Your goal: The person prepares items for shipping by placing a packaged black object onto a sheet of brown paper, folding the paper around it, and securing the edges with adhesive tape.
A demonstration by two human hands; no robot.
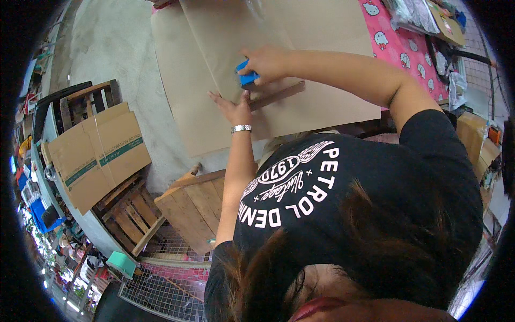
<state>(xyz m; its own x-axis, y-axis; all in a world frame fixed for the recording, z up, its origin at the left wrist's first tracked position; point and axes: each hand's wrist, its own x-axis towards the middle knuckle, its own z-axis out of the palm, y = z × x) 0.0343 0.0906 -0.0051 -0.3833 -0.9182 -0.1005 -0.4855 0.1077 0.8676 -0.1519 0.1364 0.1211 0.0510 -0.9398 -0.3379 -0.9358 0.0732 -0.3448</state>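
Note:
A large sheet of brown paper lies spread in front of me. My right hand is closed around a small blue block-like thing whose kind I cannot make out; it is over the paper's middle. Just nearer and to the left, my left hand rests on the paper, fingers stretched out and apart and thumb raised toward the blue thing. From beside the left hand a narrow brown strip slants across the paper under my right forearm. Whether the left hand presses on this strip is unclear.
Beneath the paper's right side shows a pink patterned cloth, with plastic-wrapped packs beyond it. At left, flattened cardboard leans on wooden pallets. A wooden board and a wire-mesh frame are near my left side.

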